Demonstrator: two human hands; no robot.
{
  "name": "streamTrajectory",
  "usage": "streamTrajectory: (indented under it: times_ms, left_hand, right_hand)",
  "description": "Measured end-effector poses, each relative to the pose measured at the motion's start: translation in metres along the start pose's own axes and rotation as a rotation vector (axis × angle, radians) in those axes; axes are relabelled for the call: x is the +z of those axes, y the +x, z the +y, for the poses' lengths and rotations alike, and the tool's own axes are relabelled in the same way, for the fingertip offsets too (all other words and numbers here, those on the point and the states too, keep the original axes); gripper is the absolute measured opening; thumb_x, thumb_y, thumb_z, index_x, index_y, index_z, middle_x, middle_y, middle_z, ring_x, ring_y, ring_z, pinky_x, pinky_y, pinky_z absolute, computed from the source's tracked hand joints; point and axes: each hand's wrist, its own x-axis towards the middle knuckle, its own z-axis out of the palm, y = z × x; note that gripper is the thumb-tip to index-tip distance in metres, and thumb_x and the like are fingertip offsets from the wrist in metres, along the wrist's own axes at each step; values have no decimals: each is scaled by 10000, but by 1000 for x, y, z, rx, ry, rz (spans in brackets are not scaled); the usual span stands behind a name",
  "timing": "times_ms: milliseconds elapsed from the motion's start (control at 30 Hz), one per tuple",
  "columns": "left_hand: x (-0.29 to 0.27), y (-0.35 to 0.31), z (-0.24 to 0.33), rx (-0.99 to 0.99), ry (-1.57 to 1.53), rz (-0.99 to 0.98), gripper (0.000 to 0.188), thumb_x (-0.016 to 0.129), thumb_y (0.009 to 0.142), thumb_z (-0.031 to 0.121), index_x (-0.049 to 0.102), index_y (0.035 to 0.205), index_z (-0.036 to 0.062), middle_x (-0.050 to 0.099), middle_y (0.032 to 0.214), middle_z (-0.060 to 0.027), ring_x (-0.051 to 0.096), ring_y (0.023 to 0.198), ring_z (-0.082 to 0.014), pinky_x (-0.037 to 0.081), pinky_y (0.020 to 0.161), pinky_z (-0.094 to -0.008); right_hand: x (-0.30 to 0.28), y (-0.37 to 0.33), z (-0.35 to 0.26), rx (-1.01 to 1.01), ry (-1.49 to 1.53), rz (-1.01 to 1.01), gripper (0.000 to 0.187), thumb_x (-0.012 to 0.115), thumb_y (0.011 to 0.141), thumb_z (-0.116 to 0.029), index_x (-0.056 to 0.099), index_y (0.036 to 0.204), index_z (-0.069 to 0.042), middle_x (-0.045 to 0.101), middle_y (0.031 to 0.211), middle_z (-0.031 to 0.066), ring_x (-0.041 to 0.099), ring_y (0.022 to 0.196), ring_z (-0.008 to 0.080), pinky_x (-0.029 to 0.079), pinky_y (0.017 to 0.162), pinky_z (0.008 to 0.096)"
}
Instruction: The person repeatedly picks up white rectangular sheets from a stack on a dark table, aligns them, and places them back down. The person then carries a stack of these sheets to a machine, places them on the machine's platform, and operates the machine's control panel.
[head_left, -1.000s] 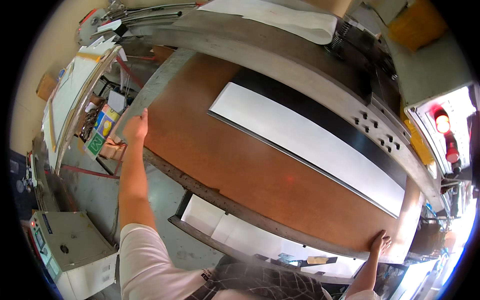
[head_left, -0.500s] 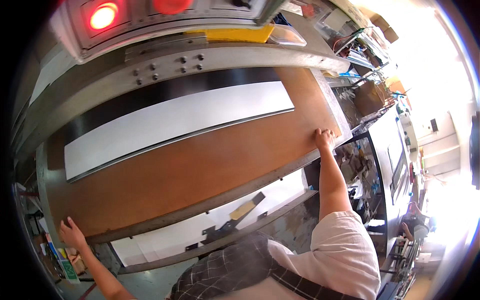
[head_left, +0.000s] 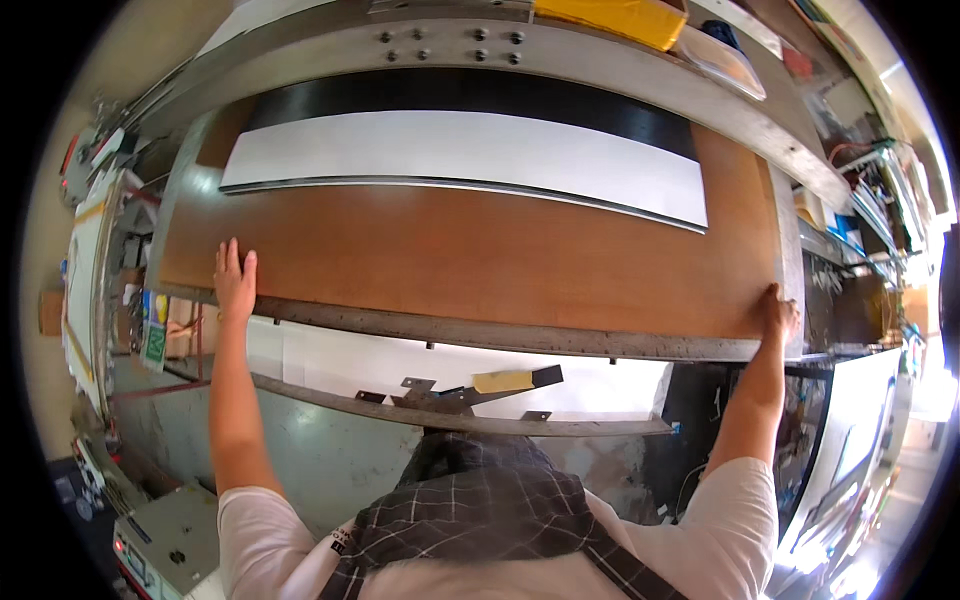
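My left hand [head_left: 236, 285] lies on the near left part of a broad brown panel [head_left: 480, 265], its fingers stretched out and pointing away from me. At the panel's near right corner my right hand [head_left: 782, 312] is closed over the edge of the grey metal frame [head_left: 560, 338]; some of its fingers are hidden. Farther back on the panel rests a long white strip [head_left: 460, 150] with a dark near edge. Behind it runs a glossy black band [head_left: 470, 95].
A bolted metal beam [head_left: 600, 62] crosses behind the panel, with a yellow box [head_left: 615, 20] beyond it. Below the frame is a white surface with a dark metal bracket [head_left: 435, 397]. A black-edged white table [head_left: 850, 430] stands at right, a grey control box [head_left: 180, 540] at lower left.
My view has swung left and levelled, so the red-lit machine at the top has left the picture. My left hand has shifted inward onto the panel; my right stays at its corner.
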Motion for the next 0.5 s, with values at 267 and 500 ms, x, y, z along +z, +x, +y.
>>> streamTrajectory:
  times_ms: [267,500]
  left_hand:
    - [-6,0,12,-65,31,-37,693,387,934,557,324,1445,94,262,1509,-186,227,1399,-353,208,1116,-499]
    - [-8,-2,-8,-81,62,-50,674,394,943,530,307,1454,100,249,1516,-178,225,1401,-348,205,1118,-477]
  right_hand:
    - [29,53,60,-62,124,-119,906,232,860,-747,657,1075,23,630,1112,238,572,1098,388,445,919,484]
    - [30,15,67,-55,175,-135,841,243,888,-706,655,1080,2,614,1140,237,569,1082,408,428,911,518]
